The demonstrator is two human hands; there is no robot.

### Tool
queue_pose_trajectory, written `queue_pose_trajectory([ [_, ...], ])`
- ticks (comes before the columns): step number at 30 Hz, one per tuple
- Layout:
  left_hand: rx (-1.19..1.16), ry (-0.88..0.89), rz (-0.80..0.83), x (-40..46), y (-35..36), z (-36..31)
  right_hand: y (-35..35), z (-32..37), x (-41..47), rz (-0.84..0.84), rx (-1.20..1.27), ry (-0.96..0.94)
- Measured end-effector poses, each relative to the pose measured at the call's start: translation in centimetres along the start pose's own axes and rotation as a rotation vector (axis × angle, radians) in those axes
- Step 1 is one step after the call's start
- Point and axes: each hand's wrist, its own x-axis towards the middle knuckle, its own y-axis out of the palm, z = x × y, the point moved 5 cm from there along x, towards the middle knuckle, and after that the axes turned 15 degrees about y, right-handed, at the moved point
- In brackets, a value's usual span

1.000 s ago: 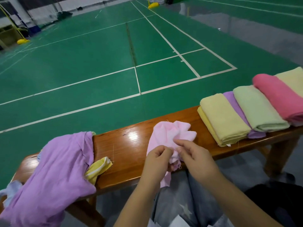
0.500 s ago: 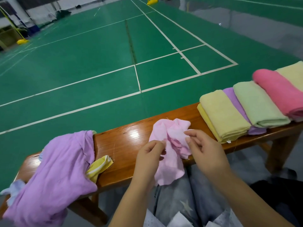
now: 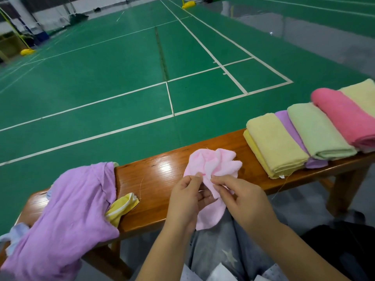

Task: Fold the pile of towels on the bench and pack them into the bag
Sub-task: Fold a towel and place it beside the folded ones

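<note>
A small pale pink towel (image 3: 213,165) of soft, fleecy cloth lies crumpled at the middle of the glossy wooden tabletop (image 3: 158,179), its upper part bunched into rounded folds and its lower part hanging over the near edge. The left hand (image 3: 186,201) pinches the cloth at its edge between thumb and curled fingers; the right hand (image 3: 241,201) pinches the same edge just beside it, fingers curled round the fabric. The two hands are nearly touching.

To the left, a loose lilac towel (image 3: 67,216), thin and wrinkled, drapes over the end of the tabletop and down its front. A yellow towel with a white stripe (image 3: 123,205) pokes out from under it, and a pale blue cloth (image 3: 16,236) shows at the far left edge.

To the right, folded terry towels lie in an overlapping row: a pale yellow towel (image 3: 274,145), a purple towel (image 3: 292,134) mostly covered, a light green towel (image 3: 318,130), a rolled deep pink towel (image 3: 345,116) and a cream towel (image 3: 363,94) at the frame edge.

The tabletop is reddish-brown, varnished and reflects a light. Beyond it spreads a green sports court floor (image 3: 121,67) with white lines, and a yellow post base (image 3: 27,51) stands far off on the left. A dark bag (image 3: 345,246) sits low at the right, beside grey trousers (image 3: 215,250).
</note>
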Motion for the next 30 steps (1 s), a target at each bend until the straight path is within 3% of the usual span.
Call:
queue_pose_trajectory([
  [6,-0.120,-0.061,0.022,-0.1,-0.2,0.4,0.7,-1.1,-0.2,0.194,0.102,-0.001],
  [15,-0.131,-0.133,0.075,0.6,0.4,1.5,-0.3,-1.9,0.8,0.082,0.117,-0.062],
  [17,0.073,-0.111,0.162,1.0,0.9,0.9,-0.2,-2.6,0.8,0.059,0.117,-0.045],
  [19,0.500,0.018,0.227,2.6,0.9,0.2,-0.2,-3.7,0.6,0.042,0.148,0.012],
  [21,0.827,0.241,0.159,5.5,0.8,-0.9,-0.5,-4.8,0.3,0.024,0.168,0.089],
  [23,1.011,0.416,0.121,9.0,1.1,-1.1,-1.0,-5.8,0.2,0.017,0.170,0.152],
  [25,1.198,0.428,0.267,12.4,2.0,0.6,-1.3,-6.1,0.2,0.043,0.159,0.174],
  [27,1.366,0.312,0.466,14.6,2.5,3.4,-1.6,-6.2,0.2,0.066,0.148,0.179],
  [30,1.352,0.297,0.429,15.6,2.1,4.5,-2.0,-6.4,0.1,0.062,0.123,0.181],
])
